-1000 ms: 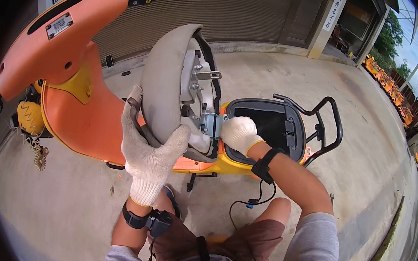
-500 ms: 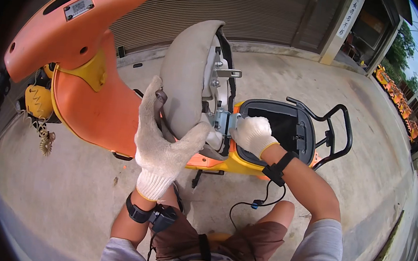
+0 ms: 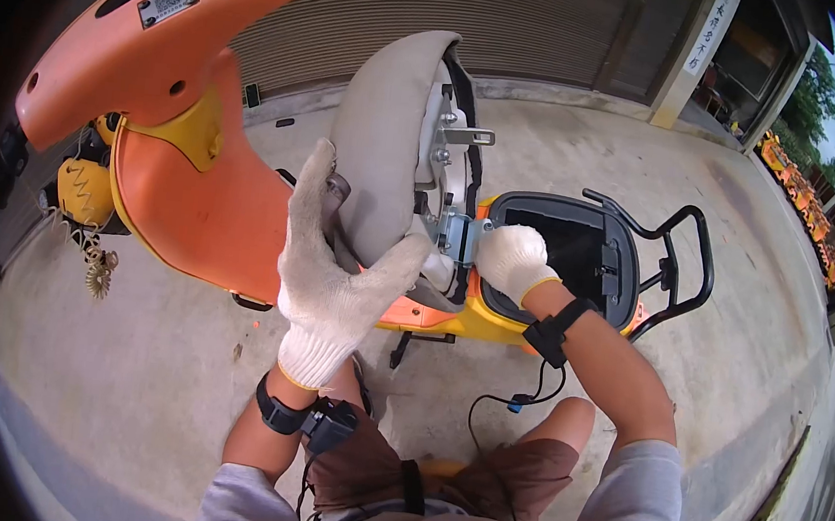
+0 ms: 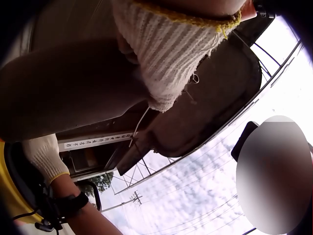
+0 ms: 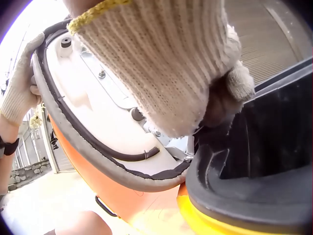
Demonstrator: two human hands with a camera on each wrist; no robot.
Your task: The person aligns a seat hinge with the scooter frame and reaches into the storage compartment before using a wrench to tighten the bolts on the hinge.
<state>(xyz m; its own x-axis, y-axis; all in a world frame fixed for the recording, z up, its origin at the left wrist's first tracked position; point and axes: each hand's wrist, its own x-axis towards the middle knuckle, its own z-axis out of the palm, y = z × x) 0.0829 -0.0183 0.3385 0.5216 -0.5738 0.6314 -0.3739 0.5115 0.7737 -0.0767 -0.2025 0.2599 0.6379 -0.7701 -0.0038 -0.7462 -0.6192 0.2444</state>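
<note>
The seat [image 3: 378,146] stands tipped up on its edge, between the scooter's [image 3: 191,209] glossy orange front and the open compartment [image 3: 628,271] behind it. It is a rounded, padded shape in smooth grey covering, like a fat oval. Its underside is white moulded plastic, bordered by a curved black tube [image 5: 129,156] and carrying shiny metal brackets and bolts.

The left hand [image 3: 335,283], in a pale knitted glove with a ribbed cuff, lies against the grey cover, thumb and fingers spread wide. The right hand [image 3: 513,260], gloved alike, has its fingers curled in beside the bright metal hinge [image 3: 458,239]; I cannot tell whether they hold anything, as the glove hides the tips.

The compartment is a deep black plastic tub with a rounded, thick rim, set in yellow bodywork; its inside is too dark for me to make out any contents. Behind it bends a black tubular rail [image 3: 707,258].

Underfoot the ground [image 3: 126,363] is pale, stained concrete. Beyond the scooter runs a ribbed brown shutter [image 3: 520,29], then a pillar bearing a vertical white sign [image 3: 718,28] beside a shadowy doorway. Farther right stands a row of orange-and-yellow vehicles [image 3: 801,187] under a cloudy sky.
</note>
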